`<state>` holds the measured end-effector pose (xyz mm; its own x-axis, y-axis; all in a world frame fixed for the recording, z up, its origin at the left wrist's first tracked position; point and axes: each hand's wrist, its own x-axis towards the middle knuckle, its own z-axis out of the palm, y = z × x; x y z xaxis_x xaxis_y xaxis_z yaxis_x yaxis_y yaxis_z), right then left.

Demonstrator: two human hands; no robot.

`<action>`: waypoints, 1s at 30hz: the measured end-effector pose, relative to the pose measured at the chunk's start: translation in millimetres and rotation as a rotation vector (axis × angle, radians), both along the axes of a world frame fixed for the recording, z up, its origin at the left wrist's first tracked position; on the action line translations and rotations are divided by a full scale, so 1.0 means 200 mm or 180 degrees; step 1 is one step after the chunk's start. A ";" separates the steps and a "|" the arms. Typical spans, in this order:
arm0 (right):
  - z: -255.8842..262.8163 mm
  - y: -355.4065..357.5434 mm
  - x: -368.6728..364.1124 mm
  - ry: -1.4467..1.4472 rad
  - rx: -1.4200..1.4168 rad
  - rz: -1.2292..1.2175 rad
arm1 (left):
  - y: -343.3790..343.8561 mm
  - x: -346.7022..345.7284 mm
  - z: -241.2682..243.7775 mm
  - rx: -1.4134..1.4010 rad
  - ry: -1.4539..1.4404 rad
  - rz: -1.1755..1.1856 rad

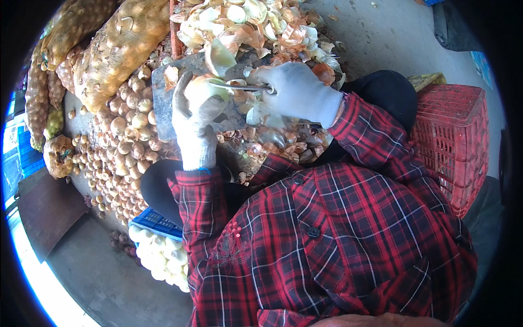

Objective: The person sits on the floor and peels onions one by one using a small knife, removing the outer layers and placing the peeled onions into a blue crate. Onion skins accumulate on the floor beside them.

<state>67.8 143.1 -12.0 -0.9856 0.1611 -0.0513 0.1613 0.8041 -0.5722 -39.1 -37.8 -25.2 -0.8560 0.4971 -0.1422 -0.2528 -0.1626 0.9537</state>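
Observation:
A large pale onion (202, 93) sits in the fingers of my left hand (196, 112), which wears a white glove with greyed fingers. My right hand (292, 90), gloved too, is closed around a knife (241, 86) whose blade lies against the onion's right side. A loose piece of onion layer (218, 58) stands up just above the onion. Beneath both hands is a dark, flat board (165, 118) scattered with skins. The knife's handle is mostly hidden by my right hand.
Onion skins (261, 24) are heaped beyond the board. Many unpeeled onions (130, 122) cover the floor at left, below full mesh sacks (122, 49). Peeled onions (159, 255) fill a blue crate (157, 222) by my left elbow. A red plastic crate (453, 143) stands at right.

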 end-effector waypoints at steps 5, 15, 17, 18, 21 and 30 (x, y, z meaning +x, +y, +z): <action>-0.02 -0.01 0.00 0.0064 0.0181 0.0001 | -0.02 -0.01 -0.01 0.0010 -0.0112 -0.0046; -0.12 0.06 -0.03 -0.0634 -0.0237 0.0083 | -0.01 0.02 -0.02 -0.0046 -0.0010 -0.0410; -0.12 0.09 -0.06 -0.1122 -0.0934 -0.0132 | -0.01 0.03 0.00 0.0182 -0.0065 -0.0473; -0.11 0.10 -0.06 -0.1355 -0.1275 -0.0256 | 0.00 0.04 0.02 0.0319 -0.0091 -0.0535; -0.04 0.10 -0.07 -0.1615 -0.2174 -0.0311 | -0.02 0.03 0.02 0.0712 -0.0173 -0.0697; -0.23 0.03 -0.06 -0.0417 -0.3976 -0.0039 | 0.03 0.07 0.04 0.1038 -0.0775 -0.0346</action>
